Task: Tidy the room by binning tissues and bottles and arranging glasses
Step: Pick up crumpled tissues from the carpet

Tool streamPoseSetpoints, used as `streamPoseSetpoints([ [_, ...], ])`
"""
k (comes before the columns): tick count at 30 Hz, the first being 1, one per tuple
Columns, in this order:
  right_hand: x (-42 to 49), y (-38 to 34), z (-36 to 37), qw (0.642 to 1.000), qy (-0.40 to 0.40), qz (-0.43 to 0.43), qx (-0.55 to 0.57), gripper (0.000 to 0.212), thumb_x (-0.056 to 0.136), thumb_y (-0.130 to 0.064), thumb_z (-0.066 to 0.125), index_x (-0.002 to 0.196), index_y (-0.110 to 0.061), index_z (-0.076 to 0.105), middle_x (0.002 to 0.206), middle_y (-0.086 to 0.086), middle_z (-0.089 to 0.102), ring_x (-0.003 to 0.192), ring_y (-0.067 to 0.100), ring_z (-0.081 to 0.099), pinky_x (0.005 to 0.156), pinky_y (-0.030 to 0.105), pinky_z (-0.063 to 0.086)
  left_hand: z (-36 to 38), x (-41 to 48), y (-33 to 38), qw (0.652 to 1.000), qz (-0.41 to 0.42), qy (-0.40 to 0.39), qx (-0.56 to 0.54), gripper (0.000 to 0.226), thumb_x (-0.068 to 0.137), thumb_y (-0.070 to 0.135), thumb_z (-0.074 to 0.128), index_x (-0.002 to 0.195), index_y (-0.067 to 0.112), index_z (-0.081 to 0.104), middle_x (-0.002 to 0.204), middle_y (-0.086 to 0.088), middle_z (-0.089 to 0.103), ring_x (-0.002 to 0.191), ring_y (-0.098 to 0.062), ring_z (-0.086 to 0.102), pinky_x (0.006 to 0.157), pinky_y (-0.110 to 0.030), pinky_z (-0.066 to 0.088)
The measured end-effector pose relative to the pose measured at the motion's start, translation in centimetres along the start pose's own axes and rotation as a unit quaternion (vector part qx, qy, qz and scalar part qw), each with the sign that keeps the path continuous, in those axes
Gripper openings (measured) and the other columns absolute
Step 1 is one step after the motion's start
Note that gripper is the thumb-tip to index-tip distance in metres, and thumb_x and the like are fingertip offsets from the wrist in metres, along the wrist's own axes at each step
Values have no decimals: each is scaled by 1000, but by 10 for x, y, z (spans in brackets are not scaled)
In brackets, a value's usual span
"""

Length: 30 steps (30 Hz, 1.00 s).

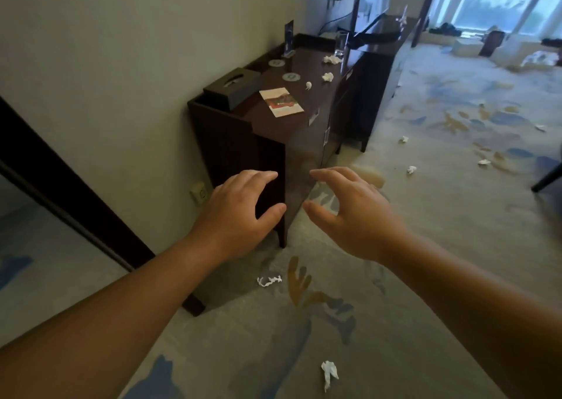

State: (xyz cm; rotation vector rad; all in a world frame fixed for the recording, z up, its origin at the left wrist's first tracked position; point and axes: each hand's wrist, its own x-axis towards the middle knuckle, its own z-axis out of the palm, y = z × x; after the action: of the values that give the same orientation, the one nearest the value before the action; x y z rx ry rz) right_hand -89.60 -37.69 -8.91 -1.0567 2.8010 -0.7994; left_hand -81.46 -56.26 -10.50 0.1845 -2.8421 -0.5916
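A: How do the arms lie?
B: The bare left forearm (115, 316) and bare right forearm (474, 304) both stretch forward, converging.
A: And the hands?
B: The bare left hand (243, 213) and bare right hand (352, 216) hover side by side, palms down, fingers loosely curved, thumbs facing each other, holding nothing.

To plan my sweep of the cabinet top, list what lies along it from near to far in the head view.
leaflet → small tissue ball → second crumpled tissue → third crumpled tissue → glass
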Motion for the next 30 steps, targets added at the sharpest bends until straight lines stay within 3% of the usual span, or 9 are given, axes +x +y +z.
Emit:
streamPoseSetpoints([
  [6, 46, -58, 37, 999, 22, 46, -3, 62, 88, -59, 47, 143, -34, 35, 145, -11, 39, 127, 10, 43, 98, 29, 42, -42, 28, -85, 999, 40, -27, 5, 61, 87, 55, 40, 141, 28, 36, 142, 6, 43, 132, -13, 37, 105, -42, 38],
  [11, 85, -66, 45, 996, 41, 76, -12, 61, 88, -58, 47, 143, -34, 35, 146, -11, 38, 128, 11, 42, 99, 30, 43, -44, 75, -117, 997, 72, -37, -10, 58, 89, 54, 43, 141, 30, 35, 143, 7, 42, 133, -12, 36, 107, -38, 34],
  [21, 151, -19, 57, 985, 83, 149, 6, 61, 89, -57, 48, 143, -32, 36, 146, -9, 39, 127, 11, 44, 99, 31, 45, -11, 178, -126, 986, 144, -79, -18, 56, 90, 49, 50, 140, 29, 37, 140, 8, 44, 130, -10, 38, 103, -34, 33],
  [26, 146, 6, 65, 971, 97, 217, 21, 61, 88, -54, 50, 143, -28, 38, 145, -9, 41, 128, 9, 42, 99, 30, 41, 28, 215, -117, 966, 208, -146, -45, 58, 89, 52, 49, 141, 28, 37, 140, 8, 44, 130, -10, 38, 104, -33, 32],
  [30, 129, 19, 74, 943, 124, 308, 23, 61, 88, -53, 50, 142, -25, 40, 143, -6, 44, 128, 11, 43, 101, 34, 42, 65, 236, -101, 937, 269, -213, -66, 63, 84, 55, 45, 140, 26, 40, 138, 4, 47, 128, -15, 42, 105, -42, 37],
])
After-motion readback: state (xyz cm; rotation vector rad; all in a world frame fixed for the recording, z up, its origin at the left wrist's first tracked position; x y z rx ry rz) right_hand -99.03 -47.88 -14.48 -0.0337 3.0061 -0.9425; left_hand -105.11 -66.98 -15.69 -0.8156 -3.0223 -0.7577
